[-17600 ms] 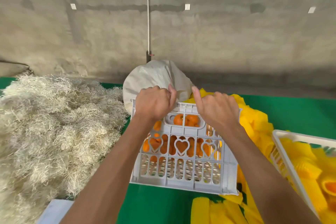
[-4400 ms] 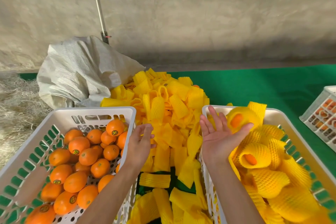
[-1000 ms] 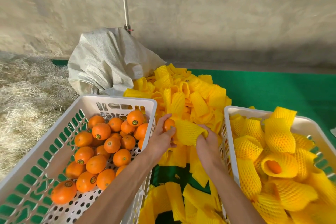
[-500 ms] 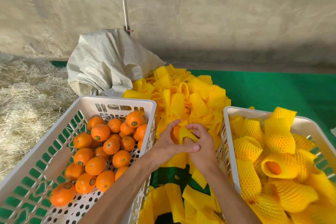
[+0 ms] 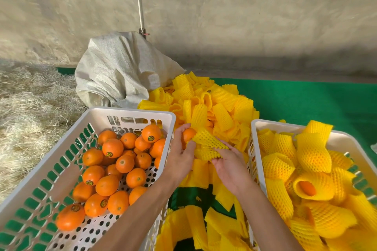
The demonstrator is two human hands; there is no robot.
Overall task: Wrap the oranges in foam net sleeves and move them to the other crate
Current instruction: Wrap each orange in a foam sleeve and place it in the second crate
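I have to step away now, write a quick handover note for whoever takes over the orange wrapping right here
Left hand grips one orange, partly inside a foam net sleeve.
Right hand holds that sleeve's other end.
Left crate: many bare oranges.
Right crate: wrapped oranges.
Loose sleeves are piled between and behind the crates.
Done: a good number wrapped and moved.
Left: finish sleeving this orange, drop it in the right crate, then work through the left crate.

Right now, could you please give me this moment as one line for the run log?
step: sleeving | left hand: holds orange | right hand: holds sleeve | sleeve: partly on | next: right crate
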